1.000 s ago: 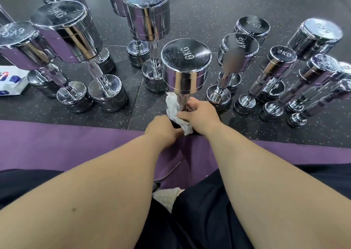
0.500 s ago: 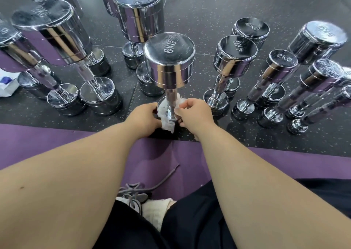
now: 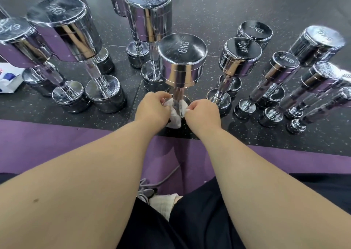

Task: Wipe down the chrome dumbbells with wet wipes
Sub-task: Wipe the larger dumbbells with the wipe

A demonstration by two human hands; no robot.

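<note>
A chrome dumbbell marked 6KG [image 3: 182,58] stands on end on the dark floor just past the purple mat. A white wet wipe [image 3: 175,115] is wrapped round the bottom of its handle, above the lower head. My left hand [image 3: 152,109] pinches the wipe's left end and my right hand [image 3: 202,113] pinches its right end, one on each side of the handle. The lower head is mostly hidden by my hands and the wipe.
Several other chrome dumbbells stand upright around it: large ones [image 3: 62,28] to the left and behind, 4KG [image 3: 240,56] and 2KG [image 3: 283,64] ones to the right. A wipe packet [image 3: 8,77] lies at the far left. The purple mat [image 3: 47,144] lies under my legs.
The wipe has gone from bunched against the handle to drawn out between both hands. My hands have parted to either side of the handle. The camera view has shifted slightly.
</note>
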